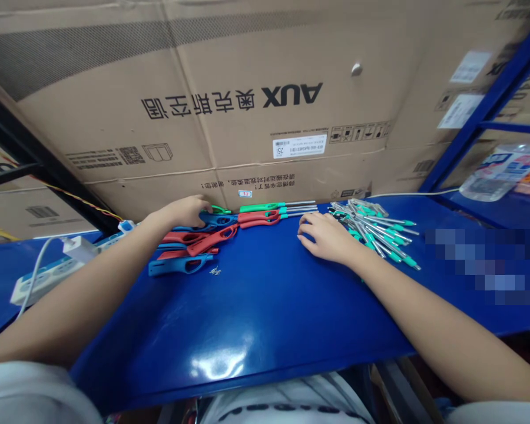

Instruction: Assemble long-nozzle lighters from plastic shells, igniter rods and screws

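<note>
My left hand [185, 211] is at the back of the blue table, its fingers curled round a green lighter handle [221, 209] that is mostly hidden. Beneath and in front of it lie several red and blue lighter handles, among them a red handle [212, 238] and a blue handle [181, 265]. My right hand [324, 235] rests with bent, parted fingers beside a pile of metal lighter tubes with green ends [386, 229]; I see nothing in its grasp. Between my hands, long-nosed lighters with metal tubes, a green lighter [259, 207] and a red lighter [259, 218], lie side by side.
A large cardboard box [229, 141] stands behind the blue table [265, 318]. At the left are a white power strip [48, 277] and a plugged-in adapter [80, 248]. A clear plastic container [490, 176] lies at the right, beyond the blue shelf post [481, 100].
</note>
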The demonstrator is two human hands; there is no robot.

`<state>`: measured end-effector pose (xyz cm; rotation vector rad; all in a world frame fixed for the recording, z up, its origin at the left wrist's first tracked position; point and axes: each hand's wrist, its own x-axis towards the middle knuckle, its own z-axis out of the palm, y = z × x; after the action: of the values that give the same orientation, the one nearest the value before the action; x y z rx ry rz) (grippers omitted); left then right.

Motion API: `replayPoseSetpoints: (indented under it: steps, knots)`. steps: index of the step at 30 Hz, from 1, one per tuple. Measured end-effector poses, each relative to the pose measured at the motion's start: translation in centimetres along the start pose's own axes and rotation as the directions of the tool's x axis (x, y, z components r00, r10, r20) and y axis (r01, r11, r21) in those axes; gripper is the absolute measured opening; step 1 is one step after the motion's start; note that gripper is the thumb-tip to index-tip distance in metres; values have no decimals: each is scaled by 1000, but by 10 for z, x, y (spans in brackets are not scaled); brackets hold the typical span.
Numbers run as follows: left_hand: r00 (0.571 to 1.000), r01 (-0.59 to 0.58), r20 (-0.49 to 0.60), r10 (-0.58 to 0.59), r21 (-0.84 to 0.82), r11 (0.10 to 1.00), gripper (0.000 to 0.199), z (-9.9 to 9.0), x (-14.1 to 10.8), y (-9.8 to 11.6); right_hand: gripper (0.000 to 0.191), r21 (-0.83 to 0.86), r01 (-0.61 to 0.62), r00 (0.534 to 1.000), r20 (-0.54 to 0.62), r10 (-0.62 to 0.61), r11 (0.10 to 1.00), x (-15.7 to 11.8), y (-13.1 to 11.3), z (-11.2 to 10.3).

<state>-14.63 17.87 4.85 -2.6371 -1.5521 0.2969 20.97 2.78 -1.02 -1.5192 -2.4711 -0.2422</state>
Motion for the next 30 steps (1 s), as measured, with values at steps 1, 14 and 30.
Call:
replayPoseSetpoints:
  steps: [1, 14, 30]
  knots:
    - [1000, -4, -8, 4, 4, 1000, 53, 0, 0, -1, 22, 3, 3, 1000, 1, -3, 1000, 0, 0, 1]
    - [993, 34, -115, -38, -38, 999, 43, -14, -20, -14, 21, 49, 12, 1000, -11, -12, 999, 0, -1, 2]
    - [898, -384, -387, 209, -457, 803, 26, 32, -83, 144, 66, 395, 272, 961, -64, -269, 877, -6, -32, -5]
